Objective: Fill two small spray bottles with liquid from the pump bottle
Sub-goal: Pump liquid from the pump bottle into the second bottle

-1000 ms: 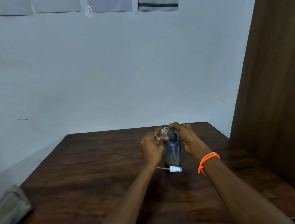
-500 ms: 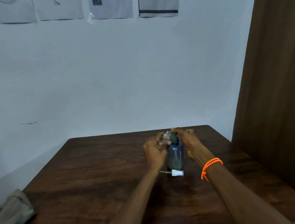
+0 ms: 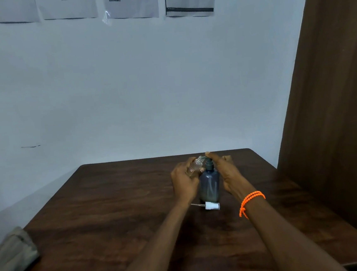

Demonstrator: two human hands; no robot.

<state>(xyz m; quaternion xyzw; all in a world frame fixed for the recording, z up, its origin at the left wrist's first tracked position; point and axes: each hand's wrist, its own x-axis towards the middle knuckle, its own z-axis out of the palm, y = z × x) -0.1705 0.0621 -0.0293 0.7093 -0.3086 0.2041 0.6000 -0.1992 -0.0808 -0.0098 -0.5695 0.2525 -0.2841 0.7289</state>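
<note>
Left hand grips small spray bottle, tilted, neck under pump spout. Right hand at 3 o'clock of pump bottle, fingers pressing pump head. Little change from 0.5 s ago: same grip, likely mid-pump, first fill ongoing. Spray cap lies on bench at 6 o'clock of pump bottle. Second spray bottle not clearly visible.

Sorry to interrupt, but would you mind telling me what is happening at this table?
A person is filling a small clear spray bottle, gripped in the left hand, at the spout of a grey plastic pump bottle. The right hand presses the pump head. A white spray cap lies on the dark wooden table.
</note>
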